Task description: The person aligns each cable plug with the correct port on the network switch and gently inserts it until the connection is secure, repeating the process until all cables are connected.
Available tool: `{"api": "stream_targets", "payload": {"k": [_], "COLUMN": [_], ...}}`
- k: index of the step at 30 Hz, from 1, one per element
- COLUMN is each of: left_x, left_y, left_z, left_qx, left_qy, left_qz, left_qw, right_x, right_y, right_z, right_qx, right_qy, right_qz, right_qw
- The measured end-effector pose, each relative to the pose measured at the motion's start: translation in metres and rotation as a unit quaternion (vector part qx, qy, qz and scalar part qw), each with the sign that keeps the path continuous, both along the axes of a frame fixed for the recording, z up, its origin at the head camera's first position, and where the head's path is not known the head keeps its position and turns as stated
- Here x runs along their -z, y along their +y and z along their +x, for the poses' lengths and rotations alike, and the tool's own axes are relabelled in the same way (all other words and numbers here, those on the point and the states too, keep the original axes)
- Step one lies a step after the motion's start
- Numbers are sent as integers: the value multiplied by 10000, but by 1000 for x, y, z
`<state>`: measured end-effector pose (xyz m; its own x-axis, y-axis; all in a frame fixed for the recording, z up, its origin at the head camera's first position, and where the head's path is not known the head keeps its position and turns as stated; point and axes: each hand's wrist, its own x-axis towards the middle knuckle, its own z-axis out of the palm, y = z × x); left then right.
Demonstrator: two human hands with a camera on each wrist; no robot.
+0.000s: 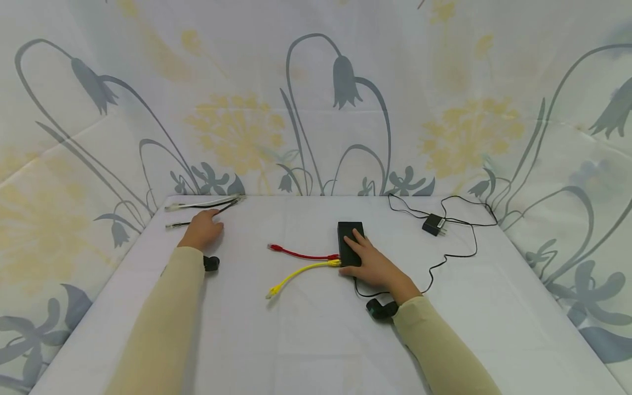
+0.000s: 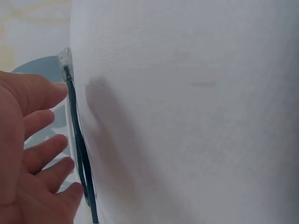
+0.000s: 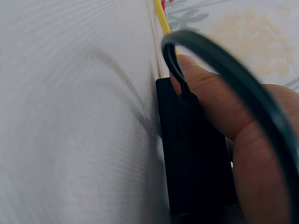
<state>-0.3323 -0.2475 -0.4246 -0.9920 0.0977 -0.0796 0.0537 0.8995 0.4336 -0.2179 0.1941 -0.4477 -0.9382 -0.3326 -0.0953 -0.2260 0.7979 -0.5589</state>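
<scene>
My left hand [image 1: 201, 230] reaches over a black network cable [image 1: 182, 224] at the table's far left. In the left wrist view its fingers are loosely bent, and the thumb is beside the black cable [image 2: 77, 126] near a clear plug [image 2: 65, 63]; whether they touch cannot be told. My right hand [image 1: 372, 266] rests on a black network switch [image 1: 345, 252], fingers spread over its top. In the right wrist view the thumb lies along the black box [image 3: 196, 168] by the power cord. A red cable [image 1: 303, 255] and a yellow cable [image 1: 298, 271] run from its left side.
White and black cables [image 1: 197, 205] lie together at the back left. A black power adapter [image 1: 434, 224] sits at the right, its thin cord [image 1: 459, 255] looping over the white table [image 1: 316, 334]. A floral cloth [image 1: 316, 137] hangs behind.
</scene>
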Motion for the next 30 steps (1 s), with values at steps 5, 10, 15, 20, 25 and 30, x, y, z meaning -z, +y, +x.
{"api": "stream_targets", "payload": {"k": [5, 10, 15, 20, 25, 30], "left_x": [-6, -11, -13, -13, -13, -12], "left_y": [1, 2, 4, 5, 6, 10], "left_z": [-1, -1, -1, 1, 0, -1], "left_qx": [-33, -12, 79, 149, 202, 122], "left_qy": [-407, -588, -728, -804, -627, -543], "left_qz": [-127, -148, -283, -372, -407, -527], "left_qw": [9991, 9982, 9969, 9960, 9970, 9971], "right_x": [0, 0, -3, -3, -1, 0], "right_y": [0, -1, -1, -2, -1, 0], "right_z": [0, 1, 2, 4, 3, 2], "right_qx": [23, 43, 42, 44, 0, 6], "right_qy": [-32, -51, -50, -67, -47, -6], "right_qz": [-14, -19, 7, -45, -63, -52], "right_qw": [10000, 10000, 10000, 10000, 10000, 10000]}}
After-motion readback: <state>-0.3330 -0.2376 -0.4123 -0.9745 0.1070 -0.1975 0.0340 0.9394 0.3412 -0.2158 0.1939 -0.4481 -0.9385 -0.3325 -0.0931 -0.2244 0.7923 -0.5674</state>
